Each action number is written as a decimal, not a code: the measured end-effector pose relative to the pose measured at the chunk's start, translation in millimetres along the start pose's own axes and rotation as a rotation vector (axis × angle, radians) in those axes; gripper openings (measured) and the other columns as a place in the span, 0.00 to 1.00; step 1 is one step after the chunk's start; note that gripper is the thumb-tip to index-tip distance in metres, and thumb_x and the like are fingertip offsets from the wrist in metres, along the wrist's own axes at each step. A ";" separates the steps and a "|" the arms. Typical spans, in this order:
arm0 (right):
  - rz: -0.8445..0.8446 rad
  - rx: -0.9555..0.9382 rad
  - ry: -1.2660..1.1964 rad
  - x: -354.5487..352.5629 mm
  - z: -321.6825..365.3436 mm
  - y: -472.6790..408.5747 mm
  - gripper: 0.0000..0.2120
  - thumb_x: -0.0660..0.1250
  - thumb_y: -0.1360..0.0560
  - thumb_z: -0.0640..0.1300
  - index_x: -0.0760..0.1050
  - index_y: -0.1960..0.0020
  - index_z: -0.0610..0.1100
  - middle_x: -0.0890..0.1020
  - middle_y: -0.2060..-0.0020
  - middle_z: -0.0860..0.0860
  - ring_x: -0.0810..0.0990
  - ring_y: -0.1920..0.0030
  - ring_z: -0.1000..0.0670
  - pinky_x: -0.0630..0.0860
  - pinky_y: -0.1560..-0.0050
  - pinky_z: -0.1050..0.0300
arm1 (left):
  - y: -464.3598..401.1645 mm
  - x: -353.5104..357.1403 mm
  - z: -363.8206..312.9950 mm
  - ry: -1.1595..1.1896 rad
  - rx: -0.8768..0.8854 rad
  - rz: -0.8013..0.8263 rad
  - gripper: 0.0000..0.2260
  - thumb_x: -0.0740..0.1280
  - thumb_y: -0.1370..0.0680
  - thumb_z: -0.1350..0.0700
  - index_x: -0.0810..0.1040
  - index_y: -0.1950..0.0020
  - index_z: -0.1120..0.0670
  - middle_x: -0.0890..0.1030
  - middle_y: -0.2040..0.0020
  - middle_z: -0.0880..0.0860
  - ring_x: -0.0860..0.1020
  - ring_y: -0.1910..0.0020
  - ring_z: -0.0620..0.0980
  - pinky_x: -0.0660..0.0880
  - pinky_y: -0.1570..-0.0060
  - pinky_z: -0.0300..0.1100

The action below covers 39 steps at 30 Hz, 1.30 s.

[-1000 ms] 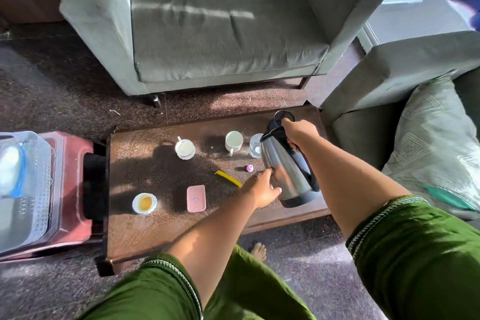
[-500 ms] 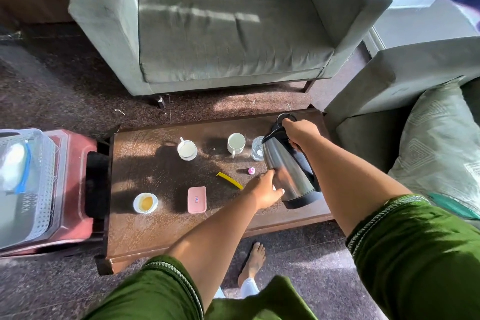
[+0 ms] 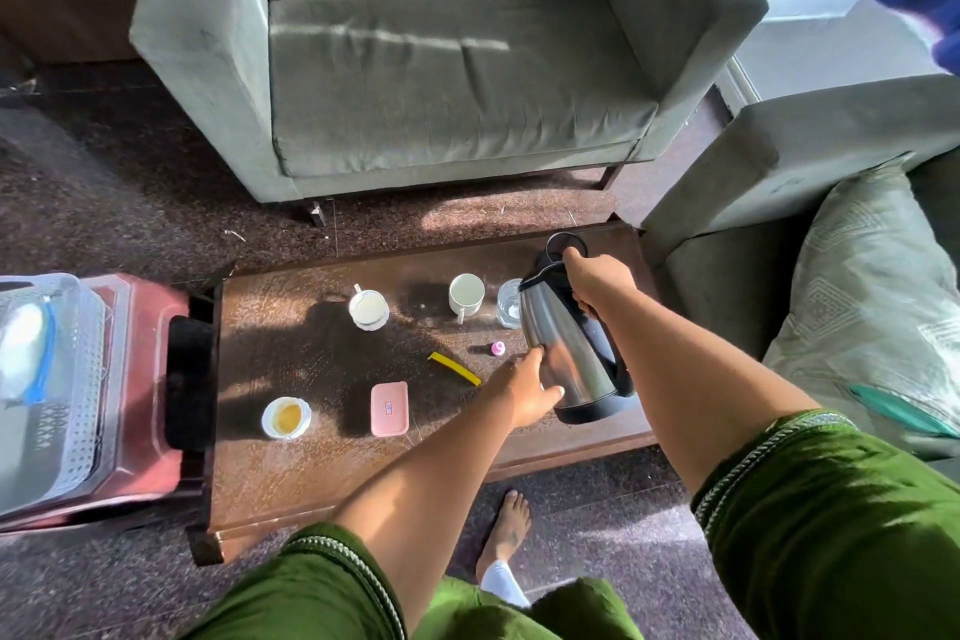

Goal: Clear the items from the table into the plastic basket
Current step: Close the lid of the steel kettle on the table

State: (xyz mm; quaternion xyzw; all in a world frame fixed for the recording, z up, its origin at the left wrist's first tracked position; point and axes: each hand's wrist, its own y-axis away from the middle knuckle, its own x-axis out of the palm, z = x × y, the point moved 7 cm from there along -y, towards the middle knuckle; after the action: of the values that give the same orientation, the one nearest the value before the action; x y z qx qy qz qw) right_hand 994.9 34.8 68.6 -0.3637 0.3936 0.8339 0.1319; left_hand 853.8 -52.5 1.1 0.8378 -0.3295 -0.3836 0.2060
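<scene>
A steel flask with a black base stands tilted at the right end of the brown table. My right hand grips its black handle at the top, and my left hand presses against its lower side. Also on the table are a white cup of milk, an empty white mug, a glass, a small pink cap, a yellow comb, a pink case and a cup of tea. The clear plastic basket sits at the far left.
The basket rests on a red plastic stool touching the table's left end. A grey armchair faces the table across the carpet. A sofa with a patterned cushion is at the right. My bare foot is under the near edge.
The flask has lifted and shifted slightly with both hands on it. The camera has moved back a little, and my foot has come into view below the table.
</scene>
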 end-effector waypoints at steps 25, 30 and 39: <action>-0.095 -0.029 -0.153 -7.5 -75.1 34.3 0.35 0.54 0.36 0.70 0.78 0.57 0.38 0.83 0.62 0.41 0.82 0.59 0.40 0.80 0.54 0.50 | 21.4 8.6 -15.6 0.117 -0.048 0.001 0.27 0.66 0.23 0.54 0.62 0.25 0.54 0.71 0.29 0.56 0.72 0.33 0.55 0.70 0.34 0.44; -0.114 -0.091 -0.151 -11.6 -77.5 40.2 0.32 0.55 0.30 0.65 0.78 0.62 0.35 0.81 0.67 0.42 0.80 0.62 0.41 0.73 0.61 0.54 | 26.6 2.3 -16.8 0.129 -0.111 -0.033 0.28 0.67 0.24 0.53 0.64 0.26 0.54 0.73 0.31 0.56 0.73 0.33 0.55 0.69 0.35 0.42; -0.125 -0.174 -0.249 -8.7 -58.4 59.1 0.28 0.58 0.26 0.60 0.78 0.62 0.34 0.80 0.66 0.43 0.77 0.64 0.43 0.71 0.63 0.52 | 42.1 -25.9 -10.5 0.212 -0.163 -0.164 0.25 0.66 0.26 0.45 0.69 0.31 0.52 0.78 0.38 0.55 0.78 0.42 0.57 0.76 0.43 0.45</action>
State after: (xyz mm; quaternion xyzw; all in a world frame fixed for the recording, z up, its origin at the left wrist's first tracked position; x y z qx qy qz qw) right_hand 1000.4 -47.3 83.0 -0.2916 0.2769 0.8936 0.1994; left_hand 832.7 -62.5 46.0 0.8781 -0.2042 -0.3343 0.2748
